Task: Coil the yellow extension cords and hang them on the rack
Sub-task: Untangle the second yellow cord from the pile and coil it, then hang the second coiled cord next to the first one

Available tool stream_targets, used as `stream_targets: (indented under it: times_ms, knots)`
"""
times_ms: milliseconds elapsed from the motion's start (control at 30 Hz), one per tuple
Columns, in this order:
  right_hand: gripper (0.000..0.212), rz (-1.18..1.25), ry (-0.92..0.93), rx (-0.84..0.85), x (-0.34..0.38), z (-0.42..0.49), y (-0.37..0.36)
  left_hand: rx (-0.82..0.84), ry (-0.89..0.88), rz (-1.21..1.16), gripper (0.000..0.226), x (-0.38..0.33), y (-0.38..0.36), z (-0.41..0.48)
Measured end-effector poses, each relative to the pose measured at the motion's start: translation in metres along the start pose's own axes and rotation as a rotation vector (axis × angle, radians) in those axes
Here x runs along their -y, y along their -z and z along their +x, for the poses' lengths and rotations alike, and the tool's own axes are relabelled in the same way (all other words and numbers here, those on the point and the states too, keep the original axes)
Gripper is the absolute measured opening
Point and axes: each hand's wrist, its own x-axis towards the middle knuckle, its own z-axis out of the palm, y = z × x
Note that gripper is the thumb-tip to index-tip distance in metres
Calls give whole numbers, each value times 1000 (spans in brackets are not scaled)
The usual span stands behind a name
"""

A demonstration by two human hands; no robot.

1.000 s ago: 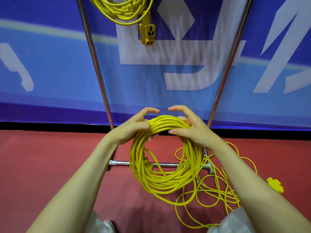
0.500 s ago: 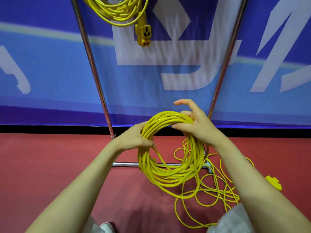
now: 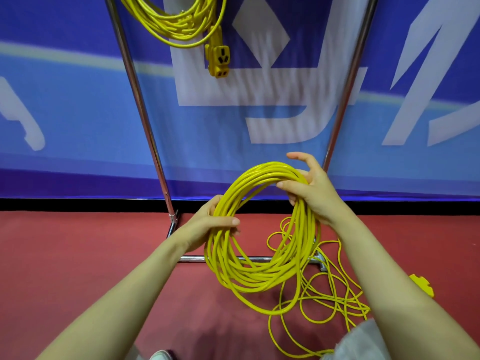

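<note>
Two hands: both hold one coil [image 3: 259, 278] of yellow extension cord at the centre of the frame, clear of the floor [image 3: 78, 255].
Left hand [image 3: 207, 224]: wrapped round the coil's left side, with the thumb laid across the front of the strands.
Right hand [image 3: 311, 193]: clamped on the coil's upper right, with the thumb pressed on the inner edge of the ring and the forefinger lifted free above it.
Coil: a many-turned ring held roughly upright in front of the base bar of the rack [image 3: 140, 105]; the turns fan apart toward the bottom.
Loose cord [image 3: 335, 300]: lies uncoiled in tangled loops on the floor at lower right; its yellow end piece [image 3: 422, 284] shows past the right forearm.
Hung coil [image 3: 176, 24]: sits at the top of the frame between the rack's uprights, with a socket block [image 3: 217, 59] dangling beneath it.
Handling (judged): the cord is limp yet springy and probably of modest weight. The jacket looks smooth, so single turns are likely to slide out and sag. It is not fragile.
Where to hold (judged): grip round the whole bundle, never a few strands. A grip on opposite sides keeps the ring open. The loose cord is best fed in close to the point where it leaves the ring.
</note>
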Motion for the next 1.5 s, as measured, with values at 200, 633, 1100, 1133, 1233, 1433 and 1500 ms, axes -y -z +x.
stream_targets:
  times_ms: [200, 633, 1100, 1133, 1233, 1433, 1500]
  knots:
    - [54, -55, -32, 20, -5, 0, 12, -85, -115, 454, 31, -5, 3, 4]
    - [53, -218, -4, 167, 6, -4, 1, -90, -10, 522, 48, 1, 13, -2]
    - [48, -355, 96, 266, 14, -5, 15, 55, -116, 99, 76, -33, -11, 5]
    - [45, -396, 99, 274, 12, -4, 17, 42, -133, 100, 75, -35, -11, 5]
    - [38, -533, 113, 265, 6, -3, 21, 5, -197, 136, 71, -43, -14, 1]
    - [50, -266, 167, 173, 22, -3, 14, -58, -344, 76, 64, -64, -22, -4]
    - [59, -245, 189, 205, 30, 1, 11, -132, -368, 54, 57, -70, -20, 0]
